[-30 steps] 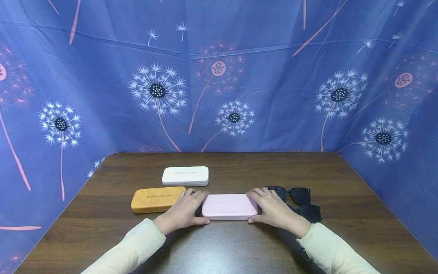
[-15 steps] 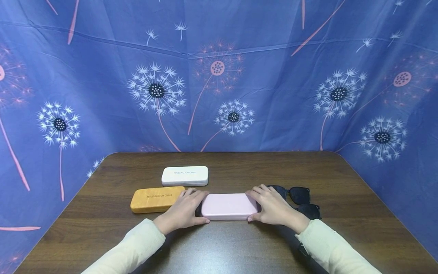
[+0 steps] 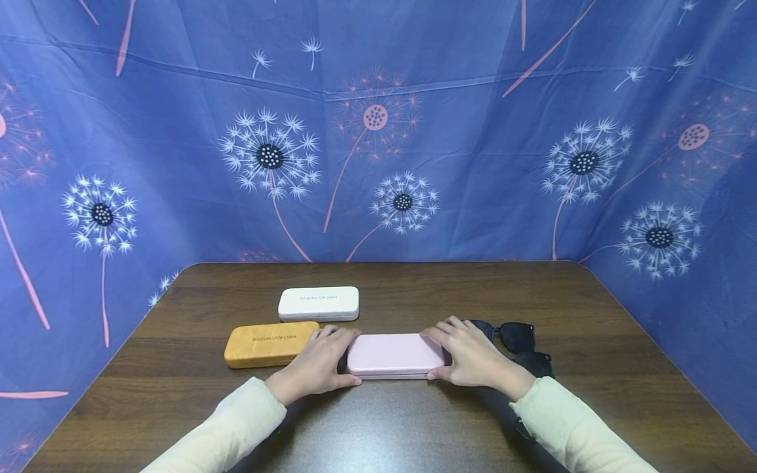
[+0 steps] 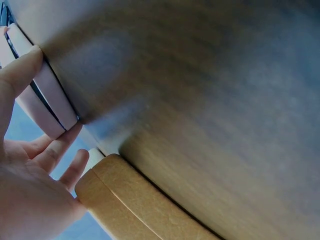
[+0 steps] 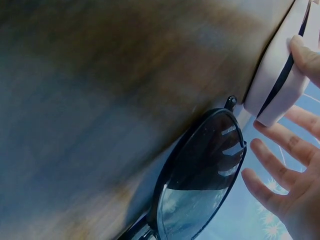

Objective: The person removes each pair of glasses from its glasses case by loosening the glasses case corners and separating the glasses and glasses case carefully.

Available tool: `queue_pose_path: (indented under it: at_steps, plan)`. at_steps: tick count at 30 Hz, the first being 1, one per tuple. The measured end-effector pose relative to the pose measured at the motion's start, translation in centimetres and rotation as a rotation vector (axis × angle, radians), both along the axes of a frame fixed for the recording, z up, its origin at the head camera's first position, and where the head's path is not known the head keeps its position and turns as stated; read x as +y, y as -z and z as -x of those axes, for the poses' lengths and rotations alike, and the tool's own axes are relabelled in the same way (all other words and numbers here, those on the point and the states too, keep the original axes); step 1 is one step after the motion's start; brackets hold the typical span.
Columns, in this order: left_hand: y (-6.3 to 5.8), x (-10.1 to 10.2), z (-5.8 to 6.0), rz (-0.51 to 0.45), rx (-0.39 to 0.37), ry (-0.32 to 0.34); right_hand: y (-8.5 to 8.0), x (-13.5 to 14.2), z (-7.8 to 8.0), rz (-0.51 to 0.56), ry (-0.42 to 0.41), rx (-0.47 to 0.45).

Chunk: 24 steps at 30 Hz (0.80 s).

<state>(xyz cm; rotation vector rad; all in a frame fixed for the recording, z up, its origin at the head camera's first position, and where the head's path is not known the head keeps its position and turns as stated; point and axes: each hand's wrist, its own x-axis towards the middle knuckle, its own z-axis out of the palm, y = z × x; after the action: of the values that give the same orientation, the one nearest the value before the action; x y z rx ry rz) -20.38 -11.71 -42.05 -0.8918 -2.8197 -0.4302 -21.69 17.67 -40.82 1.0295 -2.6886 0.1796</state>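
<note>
A pink glasses case (image 3: 395, 353) lies on the table in the middle of the head view. My left hand (image 3: 316, 361) grips its left end, thumb at the front edge and fingers behind. The other end is held the same way by my right hand (image 3: 473, 358). Both wrist views show a narrow dark gap between lid and base, so the lid is slightly raised; the inside is hidden. Close by the left hand is a yellow glasses case (image 3: 266, 345). Black sunglasses (image 3: 517, 337) lie beyond the right hand, with a second pair of sunglasses (image 3: 535, 362) in front, partly covered.
A white glasses case (image 3: 319, 304) stands behind the yellow one. Something dark (image 3: 522, 430) shows partly under the right sleeve. The brown wooden table (image 3: 414, 427) ends at a blue dandelion-print cloth (image 3: 473, 144) at the back and sides.
The fingers of my right hand have shifted slightly left over the pink glasses case. A thin line along its front edge shows more clearly now. The other things lie as before.
</note>
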Motion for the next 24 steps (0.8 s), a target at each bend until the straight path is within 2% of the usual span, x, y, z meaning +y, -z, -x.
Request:
queue_pose_path:
  at_steps: [13,24]
  plan:
    - [0.1,0.1,0.2,-0.004,-0.01,-0.024,-0.5,0.3,0.3,-0.054,-0.056,0.026]
    - [0.1,0.2,0.2,-0.019,-0.034,-0.029,-1.7,0.3,0.8,-0.08,-0.078,-0.122]
